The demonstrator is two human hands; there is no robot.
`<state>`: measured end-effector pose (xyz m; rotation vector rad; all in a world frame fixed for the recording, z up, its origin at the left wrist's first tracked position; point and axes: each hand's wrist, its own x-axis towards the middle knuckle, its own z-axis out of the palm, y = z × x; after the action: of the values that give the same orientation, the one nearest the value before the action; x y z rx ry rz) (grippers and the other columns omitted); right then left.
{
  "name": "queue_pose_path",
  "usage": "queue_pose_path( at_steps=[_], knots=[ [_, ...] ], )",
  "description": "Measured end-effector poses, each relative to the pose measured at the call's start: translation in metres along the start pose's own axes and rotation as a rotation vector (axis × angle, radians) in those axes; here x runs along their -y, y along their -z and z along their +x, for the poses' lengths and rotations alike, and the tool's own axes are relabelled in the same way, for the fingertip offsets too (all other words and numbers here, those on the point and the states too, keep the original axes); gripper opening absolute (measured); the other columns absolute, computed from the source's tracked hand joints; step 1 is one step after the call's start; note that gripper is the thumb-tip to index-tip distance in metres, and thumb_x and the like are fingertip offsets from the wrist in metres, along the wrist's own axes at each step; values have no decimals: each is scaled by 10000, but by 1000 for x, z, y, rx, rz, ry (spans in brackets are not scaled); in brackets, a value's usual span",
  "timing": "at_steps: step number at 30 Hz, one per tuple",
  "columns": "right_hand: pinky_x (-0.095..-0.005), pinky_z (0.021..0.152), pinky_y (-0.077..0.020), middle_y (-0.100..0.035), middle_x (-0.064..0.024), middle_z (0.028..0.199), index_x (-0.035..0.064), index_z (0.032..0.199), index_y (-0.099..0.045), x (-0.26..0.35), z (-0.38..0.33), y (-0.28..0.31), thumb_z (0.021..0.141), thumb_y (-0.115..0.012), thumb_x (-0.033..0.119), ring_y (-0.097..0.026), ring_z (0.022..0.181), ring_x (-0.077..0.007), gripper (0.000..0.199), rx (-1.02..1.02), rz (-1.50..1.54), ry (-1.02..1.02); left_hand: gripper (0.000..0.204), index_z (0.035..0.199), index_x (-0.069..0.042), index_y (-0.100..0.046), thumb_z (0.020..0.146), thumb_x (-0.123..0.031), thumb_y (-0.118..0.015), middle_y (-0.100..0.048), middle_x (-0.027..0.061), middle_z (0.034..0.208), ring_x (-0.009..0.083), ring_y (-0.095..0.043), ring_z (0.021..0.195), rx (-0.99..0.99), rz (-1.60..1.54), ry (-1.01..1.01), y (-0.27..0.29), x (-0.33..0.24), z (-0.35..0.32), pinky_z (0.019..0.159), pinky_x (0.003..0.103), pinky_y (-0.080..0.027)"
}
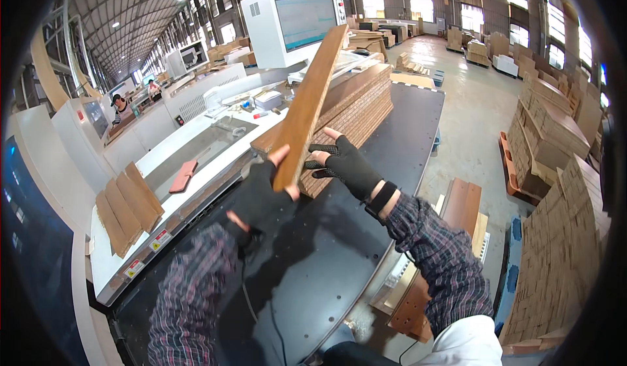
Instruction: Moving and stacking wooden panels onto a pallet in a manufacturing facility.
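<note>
A long, narrow wood-brown board (308,105) is held up at a slant, its far end raised in front of the monitor. My left hand (261,193), in a black fingerless glove, grips the board's near end, with the thumb on its face. My right hand (349,167), gloved the same way, has its fingers stretched apart beside the board's right edge; whether the fingertips touch it I cannot tell. Just beyond both hands, a stack of similar boards (366,108) lies on the dark metal table (307,287).
A white ledge on the left bears a pink phone case (183,176) and several brown strips (128,206). A white machine monitor (294,23) stands at the back. More boards (460,212) lie right of the table, near stacked panels (555,248). Two people work far left.
</note>
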<state>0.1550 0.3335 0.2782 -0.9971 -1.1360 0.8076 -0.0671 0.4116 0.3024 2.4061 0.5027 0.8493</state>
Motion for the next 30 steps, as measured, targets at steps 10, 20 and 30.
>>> queue_pose_path(
  at_steps=[10, 20, 30],
  knots=[
    [-298, 881, -513, -682, -130, 1127, 24, 1500, -342, -110, -31, 53, 911, -683, 119, -643, 1013, -161, 687, -72, -245, -184, 859, 1499, -117, -438, 735, -352, -752, -549, 248, 1360, 339, -573, 1207, 191, 350, 35, 16, 76, 158, 1023, 412, -446],
    [-272, 777, -514, -665, -76, 1024, -2, 1489, -349, -112, -26, 51, 932, -665, 140, -604, 899, -106, 656, 64, -265, -268, 759, 1350, -39, -564, 788, -501, -780, -622, 253, 1230, 380, -587, 1176, -383, 299, -138, -24, 105, 152, 1005, 413, -454],
    [-401, 1110, -392, -488, -272, 1425, -52, 1454, -358, -116, 28, 54, 926, -688, 201, -465, 1361, -318, 672, -201, -448, -2, 427, 1311, 9, -536, 977, -243, -620, -574, 172, 1306, 252, -528, 1244, -630, -287, 358, -94, 197, -5, 1070, 354, -396]
  ],
)
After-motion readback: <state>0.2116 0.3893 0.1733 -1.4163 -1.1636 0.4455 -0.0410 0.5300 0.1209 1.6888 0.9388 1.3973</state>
